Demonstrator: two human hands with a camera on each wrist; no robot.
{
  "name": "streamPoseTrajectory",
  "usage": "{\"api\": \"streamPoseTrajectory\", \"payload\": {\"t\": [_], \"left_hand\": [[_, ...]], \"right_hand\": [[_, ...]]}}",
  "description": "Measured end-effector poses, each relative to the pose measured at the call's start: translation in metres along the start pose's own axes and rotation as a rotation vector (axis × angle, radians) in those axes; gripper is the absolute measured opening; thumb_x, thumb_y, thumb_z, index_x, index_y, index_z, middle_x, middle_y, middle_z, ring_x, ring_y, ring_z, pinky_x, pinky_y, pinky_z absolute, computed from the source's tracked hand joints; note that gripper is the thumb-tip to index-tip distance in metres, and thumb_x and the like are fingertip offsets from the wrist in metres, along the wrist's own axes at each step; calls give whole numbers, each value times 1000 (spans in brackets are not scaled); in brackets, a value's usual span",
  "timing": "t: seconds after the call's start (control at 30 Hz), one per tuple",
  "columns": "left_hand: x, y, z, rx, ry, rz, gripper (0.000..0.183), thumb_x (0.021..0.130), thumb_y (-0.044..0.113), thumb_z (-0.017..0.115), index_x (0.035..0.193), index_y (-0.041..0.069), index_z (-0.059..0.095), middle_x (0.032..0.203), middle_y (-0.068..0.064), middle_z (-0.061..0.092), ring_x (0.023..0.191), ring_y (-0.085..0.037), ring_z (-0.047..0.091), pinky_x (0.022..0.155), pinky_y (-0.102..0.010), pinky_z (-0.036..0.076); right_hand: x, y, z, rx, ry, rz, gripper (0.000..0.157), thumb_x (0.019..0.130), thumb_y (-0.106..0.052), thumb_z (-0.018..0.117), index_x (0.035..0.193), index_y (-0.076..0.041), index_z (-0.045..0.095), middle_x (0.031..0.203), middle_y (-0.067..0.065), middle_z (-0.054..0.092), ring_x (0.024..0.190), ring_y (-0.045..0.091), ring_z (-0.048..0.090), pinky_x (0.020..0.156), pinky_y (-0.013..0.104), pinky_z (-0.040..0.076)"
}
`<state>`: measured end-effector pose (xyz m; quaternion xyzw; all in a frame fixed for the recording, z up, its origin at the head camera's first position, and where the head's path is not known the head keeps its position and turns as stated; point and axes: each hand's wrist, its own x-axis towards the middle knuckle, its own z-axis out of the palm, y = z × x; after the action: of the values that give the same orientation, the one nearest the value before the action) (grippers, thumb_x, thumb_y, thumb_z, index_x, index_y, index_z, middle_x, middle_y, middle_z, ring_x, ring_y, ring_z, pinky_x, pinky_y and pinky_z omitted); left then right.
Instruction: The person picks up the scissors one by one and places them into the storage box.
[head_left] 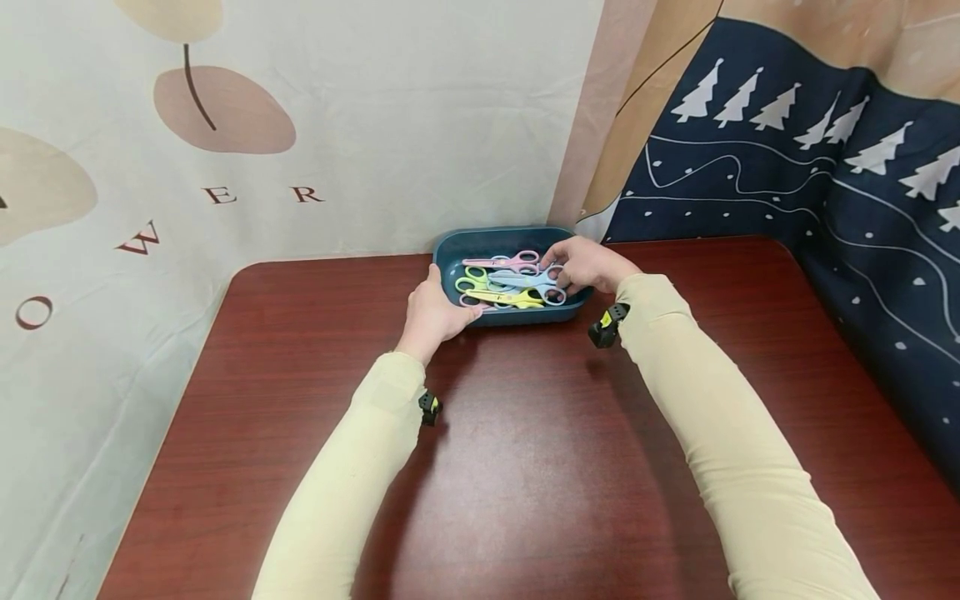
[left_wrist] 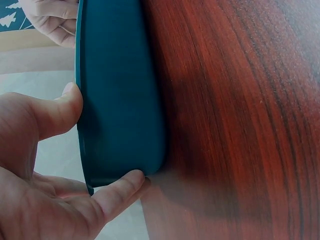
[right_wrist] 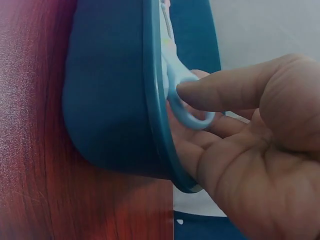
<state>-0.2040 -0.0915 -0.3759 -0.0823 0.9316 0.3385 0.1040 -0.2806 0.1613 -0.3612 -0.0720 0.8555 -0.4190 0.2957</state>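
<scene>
A dark teal plastic bin (head_left: 525,316) at the back of the table holds several small scissors. Light blue scissors (head_left: 517,279) lie on top, beside yellow scissors (head_left: 525,298) and pink scissors (head_left: 498,262); green handles show at the left. My left hand (head_left: 432,308) grips the bin's near left corner, thumb at the long rim and fingers along the end wall (left_wrist: 120,95) in the left wrist view. Reaching over the right end, my right hand (head_left: 588,262) pinches a finger loop of the blue scissors (right_wrist: 174,67) between thumb and fingers. Its other fingers are partly hidden behind the bin's rim.
The bin stands on a reddish-brown wood-grain table (head_left: 525,467), near its back edge. A pale printed cloth (head_left: 420,133) hangs behind, and a navy cloth with white trees (head_left: 750,183) hangs at the right.
</scene>
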Motion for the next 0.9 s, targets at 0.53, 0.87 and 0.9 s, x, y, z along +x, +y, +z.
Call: {"api": "streamPoseTrajectory", "payload": {"t": [0.53, 0.87, 0.9], "left_hand": [[3, -1, 2, 8, 2, -9, 112, 87, 37, 83, 166, 4, 9, 161, -24, 37, 148, -42, 36, 120, -48, 36], [2, -2, 1, 5, -2, -2, 114, 87, 38, 82, 166, 4, 8, 163, -23, 36, 148, -41, 36, 119, -48, 37], [2, -3, 1, 5, 1, 1, 114, 87, 38, 83, 166, 4, 8, 162, -23, 36, 148, -41, 36, 119, -48, 37]], "right_hand": [[-4, -7, 1, -176, -26, -36, 40, 95, 8, 58, 134, 6, 61, 141, 25, 57, 123, 34, 52, 106, 49, 50], [-8, -12, 2, -353, 0, -78, 35, 97, -2, 63, 132, 3, 64, 137, 24, 61, 127, 37, 54, 109, 52, 44], [-8, -12, 2, -360, 1, -80, 35, 97, -3, 63, 132, 3, 64, 137, 24, 61, 127, 37, 54, 109, 52, 45]]}}
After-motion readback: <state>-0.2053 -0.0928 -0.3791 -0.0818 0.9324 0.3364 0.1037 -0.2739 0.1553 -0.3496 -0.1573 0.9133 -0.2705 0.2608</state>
